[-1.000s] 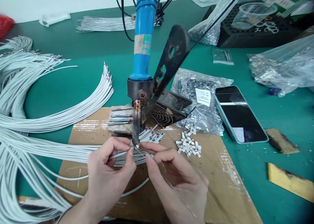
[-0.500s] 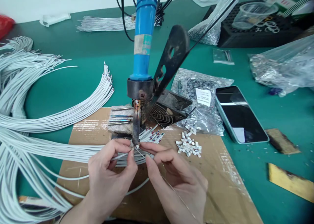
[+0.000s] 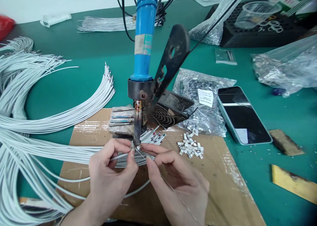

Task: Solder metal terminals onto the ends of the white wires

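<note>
A blue-handled soldering iron (image 3: 143,51) points down in a black holder, its tip between my fingertips. My left hand (image 3: 109,173) pinches a white cable (image 3: 119,156) close below the tip. Between thumb and fingers, my right hand (image 3: 180,183) grips a thin solder wire (image 3: 179,198), whose upper end reaches up to the tip. A tiny whitish connector piece (image 3: 138,148) shows at that spot, partly covered by fingers. Whether the solder touches the tip is too small to tell. Under the hands lie a cable bundle (image 3: 84,153) and a cardboard sheet (image 3: 218,183).
Right of the iron lies a pile of small white-and-metal connectors (image 3: 190,146), with a plastic bag of parts (image 3: 198,97) behind it. A phone (image 3: 244,115) rests farther right. Spare iron tips (image 3: 121,120) sit on a pad; curved cable bundles (image 3: 66,117) fill the left.
The soldering iron and both hands have shifted very slightly to the left. The grips on the cable and the solder wire look the same.
</note>
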`<act>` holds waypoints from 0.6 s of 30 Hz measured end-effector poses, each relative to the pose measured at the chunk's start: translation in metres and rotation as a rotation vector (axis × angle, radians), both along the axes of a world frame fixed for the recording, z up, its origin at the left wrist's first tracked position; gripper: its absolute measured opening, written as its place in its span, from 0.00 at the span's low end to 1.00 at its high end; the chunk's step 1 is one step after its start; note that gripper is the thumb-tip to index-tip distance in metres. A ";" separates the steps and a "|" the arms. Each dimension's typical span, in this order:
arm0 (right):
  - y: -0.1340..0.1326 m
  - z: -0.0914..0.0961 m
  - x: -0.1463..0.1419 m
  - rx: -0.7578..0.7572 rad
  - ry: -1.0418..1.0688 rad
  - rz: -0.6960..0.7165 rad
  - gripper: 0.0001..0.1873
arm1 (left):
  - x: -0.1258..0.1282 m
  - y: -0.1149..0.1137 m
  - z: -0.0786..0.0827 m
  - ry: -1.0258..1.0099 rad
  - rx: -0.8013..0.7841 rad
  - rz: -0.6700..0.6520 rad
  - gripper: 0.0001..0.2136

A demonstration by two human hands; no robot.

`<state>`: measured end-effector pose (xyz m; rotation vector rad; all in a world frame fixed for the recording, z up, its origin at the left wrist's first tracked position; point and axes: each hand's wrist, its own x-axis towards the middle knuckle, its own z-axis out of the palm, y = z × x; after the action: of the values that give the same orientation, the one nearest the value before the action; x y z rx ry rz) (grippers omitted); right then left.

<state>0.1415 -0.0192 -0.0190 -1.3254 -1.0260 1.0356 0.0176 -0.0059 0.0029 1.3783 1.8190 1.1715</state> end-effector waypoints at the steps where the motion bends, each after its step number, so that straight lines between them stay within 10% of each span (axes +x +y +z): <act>1: 0.000 0.000 0.000 0.001 0.000 0.000 0.11 | 0.001 0.001 0.001 -0.030 -0.007 0.010 0.07; 18: 0.002 0.003 0.002 0.029 -0.037 -0.001 0.12 | -0.001 0.009 0.009 -0.320 -0.105 0.055 0.06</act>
<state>0.1431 -0.0173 -0.0163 -1.3255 -1.0638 0.9948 0.0169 0.0029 0.0116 1.0222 1.6714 1.2266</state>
